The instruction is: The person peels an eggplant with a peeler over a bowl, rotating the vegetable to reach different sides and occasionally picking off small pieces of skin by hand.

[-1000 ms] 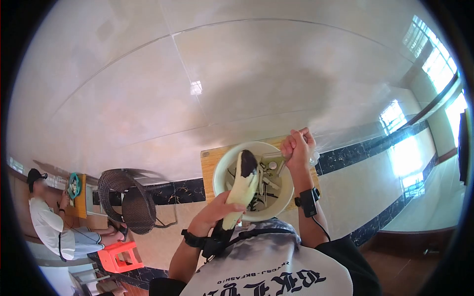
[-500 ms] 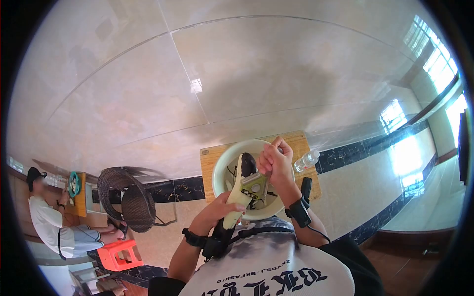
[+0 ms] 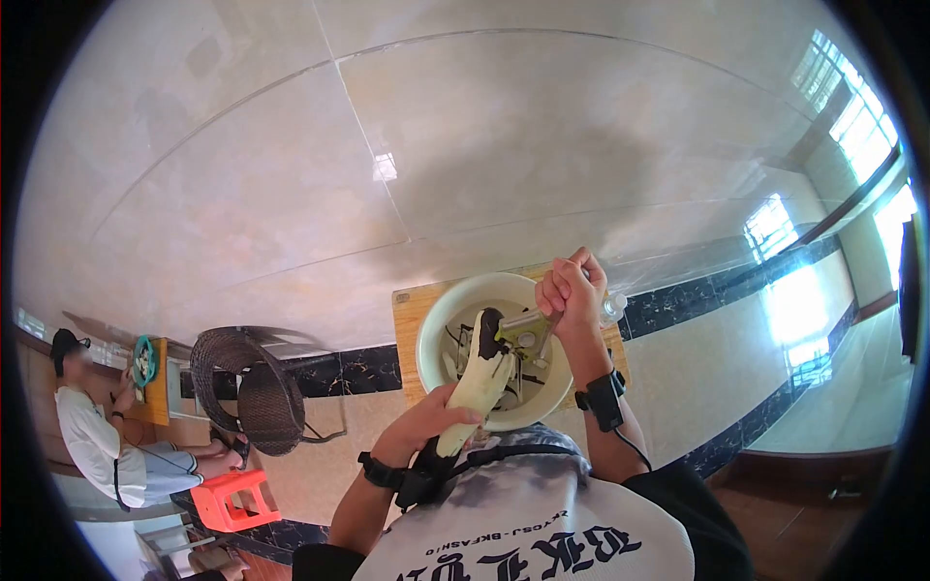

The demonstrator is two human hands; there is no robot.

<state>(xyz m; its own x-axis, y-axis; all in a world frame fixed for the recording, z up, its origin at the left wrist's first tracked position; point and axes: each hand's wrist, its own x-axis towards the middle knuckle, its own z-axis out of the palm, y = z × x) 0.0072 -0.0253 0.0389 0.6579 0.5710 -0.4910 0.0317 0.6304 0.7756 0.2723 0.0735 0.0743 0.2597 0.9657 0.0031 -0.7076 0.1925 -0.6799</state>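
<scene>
My left hand (image 3: 431,418) is wrapped round the lower part of a long eggplant (image 3: 481,380), which it holds tilted over a white basin (image 3: 432,334). Most of the eggplant's near side is pale, bare flesh; dark skin stays at both ends. My right hand (image 3: 572,293) is closed on the handle of a peeler (image 3: 526,340) with a greenish head. That head lies against the right side of the eggplant near its dark upper end. Dark strips of peel lie in the basin. Part of the peeler's handle is hidden by my fingers.
The basin stands on a wooden table (image 3: 409,308) against the tiled wall. A clear plastic bottle (image 3: 614,307) is just right of my right hand. To the left are a woven chair (image 3: 273,412), a red stool (image 3: 232,501) and a seated person (image 3: 107,436) at another table.
My right hand has moved up and right, with the peeler. The eggplant has turned, showing more pale flesh and dark skin at its upper end.
</scene>
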